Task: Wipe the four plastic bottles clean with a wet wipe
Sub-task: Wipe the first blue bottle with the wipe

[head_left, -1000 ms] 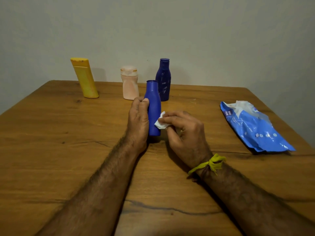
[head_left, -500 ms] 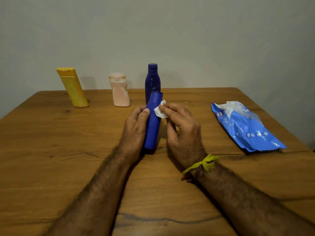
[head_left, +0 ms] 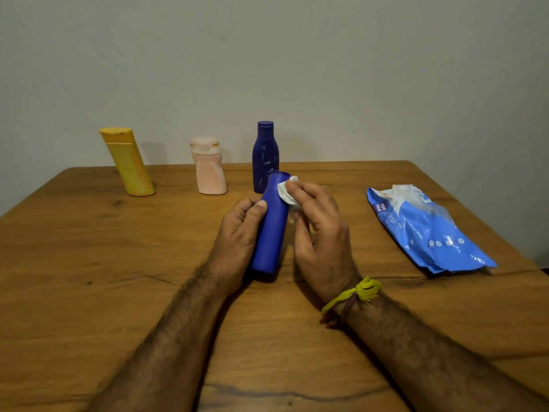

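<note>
A bright blue bottle [head_left: 271,230] stands slightly tilted on the wooden table [head_left: 89,263], its base on the wood. My left hand [head_left: 239,236] grips its left side. My right hand [head_left: 318,230] presses a small white wet wipe [head_left: 285,193] against the bottle's upper part. Behind, in a row at the far edge, stand a yellow bottle [head_left: 129,162], a pale pink bottle [head_left: 209,166] and a dark blue bottle [head_left: 265,154] with white smears.
A blue pack of wet wipes [head_left: 427,233] lies on the right side of the table, its top open with a white wipe showing. A plain wall rises right behind the table's far edge. A yellow thread is tied around my right wrist.
My right hand has slid the wipe from the bottle's middle up to near its top. The bottle now leans a little to the right. The view has tilted upward.
</note>
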